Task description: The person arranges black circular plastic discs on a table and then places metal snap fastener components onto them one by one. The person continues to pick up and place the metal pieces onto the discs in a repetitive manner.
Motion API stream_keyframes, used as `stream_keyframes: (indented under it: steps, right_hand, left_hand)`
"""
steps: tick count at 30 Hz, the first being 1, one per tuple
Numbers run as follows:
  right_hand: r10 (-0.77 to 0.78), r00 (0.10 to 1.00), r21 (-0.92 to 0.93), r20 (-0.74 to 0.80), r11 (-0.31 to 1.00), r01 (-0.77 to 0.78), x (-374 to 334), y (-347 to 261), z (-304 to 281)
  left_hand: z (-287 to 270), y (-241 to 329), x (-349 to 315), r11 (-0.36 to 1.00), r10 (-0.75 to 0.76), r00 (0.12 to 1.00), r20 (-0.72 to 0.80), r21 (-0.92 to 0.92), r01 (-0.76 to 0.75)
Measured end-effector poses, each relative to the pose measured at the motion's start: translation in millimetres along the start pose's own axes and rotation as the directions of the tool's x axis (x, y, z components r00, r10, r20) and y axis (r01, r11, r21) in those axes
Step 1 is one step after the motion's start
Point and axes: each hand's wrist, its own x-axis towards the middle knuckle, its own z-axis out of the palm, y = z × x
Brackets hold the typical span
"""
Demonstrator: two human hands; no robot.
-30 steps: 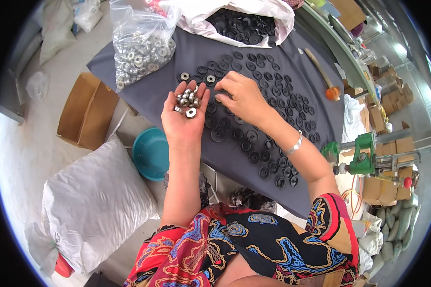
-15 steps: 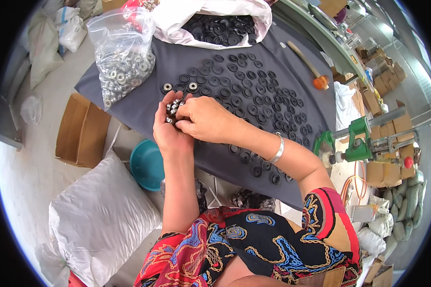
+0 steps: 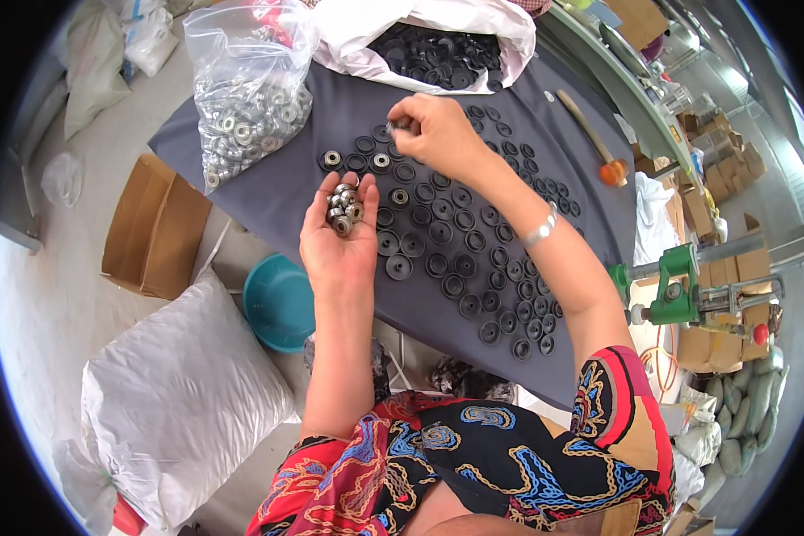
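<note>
My left hand (image 3: pixel 338 243) is cupped palm up over the near edge of a dark grey table (image 3: pixel 277 192), holding a small heap of metal bearings (image 3: pixel 343 207). My right hand (image 3: pixel 431 134) reaches across to the far rows, pinching one bearing above a black plastic wheel. Many black wheels (image 3: pixel 460 259) lie in rows on the table; three of those at the far left (image 3: pixel 355 163) have a metal bearing seated in the middle.
A clear bag of bearings (image 3: pixel 241 98) lies at the table's far left and a white bag of black wheels (image 3: pixel 438 49) at the far middle. An orange-headed mallet (image 3: pixel 590 143) and green press (image 3: pixel 674 290) stand right. Cardboard box (image 3: pixel 152 228), teal bowl (image 3: pixel 281 304), white sack (image 3: pixel 179 402) lie left.
My right hand left the heap in my left palm and moved out to the far rows with one bearing. The left hand stayed cupped with the rest.
</note>
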Motion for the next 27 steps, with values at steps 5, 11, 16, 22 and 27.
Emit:
stream_keyframes:
  steps: [5,11,16,22,27]
  right_hand:
    - [-0.045,0.995,-0.221,0.085,0.973,0.063,23.7,47.2,28.1]
    - [-0.022,0.987,-0.327,0.157,0.942,0.073,25.3,54.2,42.2]
    - [-0.082,0.974,-0.405,0.209,0.899,0.163,28.8,54.6,45.4]
    - [-0.079,0.971,-0.442,0.225,0.88,0.174,33.2,53.0,43.5]
    - [-0.275,0.958,-0.295,-0.074,0.924,0.243,3.2,9.7,27.1]
  left_hand:
    - [-6.1,1.2,2.8,0.998,-0.052,0.997,0.059,0.025,0.051]
    - [-5.1,7.2,2.3,1.0,-0.018,0.999,0.029,0.025,0.018]
    - [-2.9,5.8,1.8,1.0,0.006,1.0,-0.008,0.03,-0.006]
    - [4.7,1.1,-1.4,1.0,0.0,1.0,0.015,0.007,0.0]
    - [-1.8,1.3,2.9,0.999,-0.027,0.998,0.051,-0.035,0.029]
